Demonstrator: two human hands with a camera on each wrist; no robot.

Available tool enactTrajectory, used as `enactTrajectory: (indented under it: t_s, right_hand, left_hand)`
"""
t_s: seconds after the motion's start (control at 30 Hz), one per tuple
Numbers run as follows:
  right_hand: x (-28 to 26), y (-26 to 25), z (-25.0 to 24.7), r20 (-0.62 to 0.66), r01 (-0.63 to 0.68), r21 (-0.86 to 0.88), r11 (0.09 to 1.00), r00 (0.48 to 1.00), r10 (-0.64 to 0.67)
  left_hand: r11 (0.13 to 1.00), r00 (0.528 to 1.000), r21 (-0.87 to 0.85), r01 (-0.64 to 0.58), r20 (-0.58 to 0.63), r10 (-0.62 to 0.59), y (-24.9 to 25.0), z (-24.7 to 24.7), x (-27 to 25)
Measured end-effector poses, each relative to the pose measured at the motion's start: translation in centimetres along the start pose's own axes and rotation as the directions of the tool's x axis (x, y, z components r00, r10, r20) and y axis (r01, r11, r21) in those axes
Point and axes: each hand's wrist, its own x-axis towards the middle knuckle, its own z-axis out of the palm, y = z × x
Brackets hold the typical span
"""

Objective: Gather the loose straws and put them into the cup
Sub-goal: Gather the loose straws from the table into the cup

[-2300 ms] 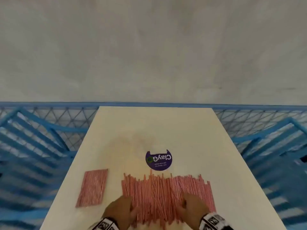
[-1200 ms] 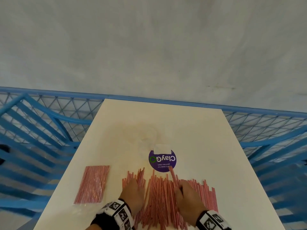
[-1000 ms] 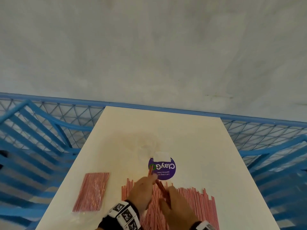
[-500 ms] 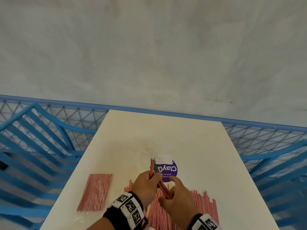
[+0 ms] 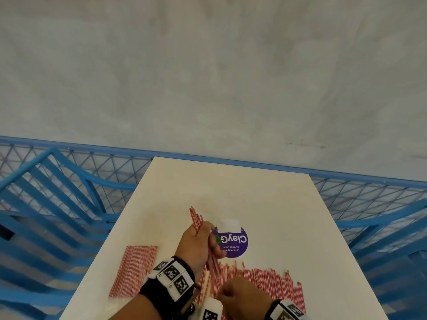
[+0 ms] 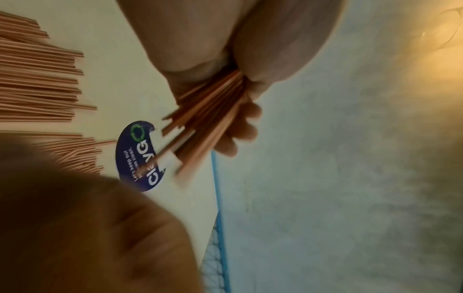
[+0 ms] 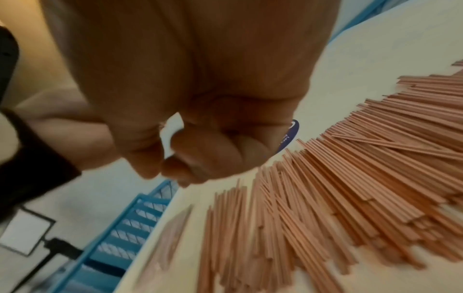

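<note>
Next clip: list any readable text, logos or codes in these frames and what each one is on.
"ClayG": white letters, upside down in the head view, on the round purple sticker on the white table; a final letter is hidden.
"Let's keep ou…": small line beneath, the rest blurred.
Black-and-white square codes on the wristbands: patterns, no words.

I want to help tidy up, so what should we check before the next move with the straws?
1. Left hand grips its bundle of straws firmly: ok.
2. Bundle ends even: not ok, they fan out unevenly.
3. Right hand free to grab more: ok, curled over the pile, no straw seen in it.
4. Loose straws all off the table: not ok, many lie there.
5. Cup's place known: cannot tell, no cup shows clearly.
</note>
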Motion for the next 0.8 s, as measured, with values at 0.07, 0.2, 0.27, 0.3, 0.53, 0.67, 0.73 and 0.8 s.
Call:
enactTrajectory:
  t_s: [0.07, 0.2, 0.27, 0.3, 0.53, 0.67, 0.73, 0.8]
  right_hand:
    - [0.3, 0.6, 0.4, 0.061, -0.022, -0.095, 0.995, 0.998, 0.028]
    - [0.2, 0.6, -0.9, 0.024, -0.05, -0.306, 0.951, 0.998, 0.06]
    - [-0.8, -0.5, -3.9, -0.297, -0.013, -0.29, 0.957, 0.952, -0.077]
    - [-1.7, -1.5, -5.7, -0.459, 0.083, -0.187, 0.979, 0.874, -0.162]
    - [-4.6, -7.0, -8.0, -0.402, 0.354, 0.047, 0.934, 0.863, -0.306]
    - [-3.7, -6.3, -5.9, -0.304, 0.298, -0.005, 0.955, 0.909, -0.285]
    - [-4.0, -6.4, -6.7, -0.365, 0.299, -0.009, 0.954, 0.887, -0.282]
    - [-4.6, -7.0, -6.8, -0.351, 0.288, -0.01, 0.958, 0.896, -0.273]
  left_hand:
    - [1.0, 1.0, -0.004, -0.028, -0.012, 0.028, 0.7, 0.0, 0.4]
    - [0.989, 0.987, 0.128, -0.079, 0.149, 0.06, 1.9, 0.1, -0.1]
    - [0.886, 0.955, 0.408, -0.22, 0.275, 0.11, 1.3, -0.4, -0.5]
    - [0.768, 0.927, 0.556, -0.317, 0.351, 0.129, 0.8, -0.7, -0.7]
    - [0.334, 0.821, 0.759, -0.559, 0.562, 0.096, 0.1, 0.6, -1.9]
    - [0.251, 0.81, 0.772, -0.584, 0.576, 0.112, 0.1, 1.1, -2.1]
    - [0.265, 0.844, 0.803, -0.534, 0.526, 0.107, 0.3, 0.6, -2.2]
    - [0.233, 0.839, 0.806, -0.544, 0.527, 0.137, 0.5, 0.6, -2.4]
